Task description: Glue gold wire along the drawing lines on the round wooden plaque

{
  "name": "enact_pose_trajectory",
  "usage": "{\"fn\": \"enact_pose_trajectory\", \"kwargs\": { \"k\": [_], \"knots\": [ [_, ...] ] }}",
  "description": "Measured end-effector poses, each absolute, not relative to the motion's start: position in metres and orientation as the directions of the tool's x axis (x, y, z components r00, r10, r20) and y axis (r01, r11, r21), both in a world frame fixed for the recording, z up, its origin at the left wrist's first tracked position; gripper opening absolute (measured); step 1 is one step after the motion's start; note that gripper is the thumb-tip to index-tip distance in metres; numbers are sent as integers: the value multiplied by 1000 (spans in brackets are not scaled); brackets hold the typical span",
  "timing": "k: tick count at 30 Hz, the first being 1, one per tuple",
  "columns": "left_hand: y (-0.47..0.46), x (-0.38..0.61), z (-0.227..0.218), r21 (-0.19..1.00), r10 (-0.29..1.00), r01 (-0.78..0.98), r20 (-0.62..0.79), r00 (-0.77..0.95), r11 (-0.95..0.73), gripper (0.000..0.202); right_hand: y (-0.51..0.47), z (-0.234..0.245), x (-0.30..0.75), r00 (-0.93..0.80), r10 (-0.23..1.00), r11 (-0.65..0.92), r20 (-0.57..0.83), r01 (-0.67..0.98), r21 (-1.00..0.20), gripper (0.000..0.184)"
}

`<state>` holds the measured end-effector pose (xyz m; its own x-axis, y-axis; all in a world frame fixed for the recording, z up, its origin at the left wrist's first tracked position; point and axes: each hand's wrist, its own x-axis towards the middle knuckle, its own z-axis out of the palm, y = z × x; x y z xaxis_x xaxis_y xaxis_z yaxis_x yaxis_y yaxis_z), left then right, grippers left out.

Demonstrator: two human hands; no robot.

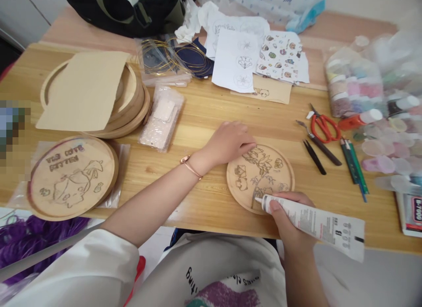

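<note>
Engraved wooden disc (239, 195) | on wooden table (204, 113) | near red-handled scissors (325, 127)

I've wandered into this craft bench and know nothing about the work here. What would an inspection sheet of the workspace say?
Surface: wooden table, crowded.
Work items: round wooden plaque with burned floral drawing; white glue tube.
Clutter: red-handled scissors, tweezers, bagged coloured containers, paper sketches.
Hands: left hand touches the plaque's rim; right hand holds the tube, nozzle at the plaque.
Cables: nothing seen.
Surroundings: black bag beyond the table; purple yarn below its edge.
</note>
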<state>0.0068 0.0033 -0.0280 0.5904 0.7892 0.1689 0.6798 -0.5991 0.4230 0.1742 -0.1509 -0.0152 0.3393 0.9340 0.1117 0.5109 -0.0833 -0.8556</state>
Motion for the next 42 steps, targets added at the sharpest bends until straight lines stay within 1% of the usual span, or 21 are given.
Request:
{"fn": "enact_pose_trajectory", "kwargs": {
  "k": [11,17,26,36,42],
  "knots": [
    [3,6,-28,422,784,672,185,593,-608,24,-151,-17,176,330,936,-66,123,507,-859,14],
    [3,7,-27,423,789,680,163,592,-598,24,-151,-16,175,341,932,-78,124,521,-850,10],
    [2,7,-25,409,791,691,149,594,-596,25,-151,-18,176,329,937,-73,118,516,-854,11],
    [2,6,-26,412,789,685,164,592,-601,24,-151,-18,176,313,939,-47,140,521,-852,8],
    [2,7,-26,408,785,683,168,596,-606,25,-151,-19,178,309,944,-65,116,517,-853,11]
  ]
}}
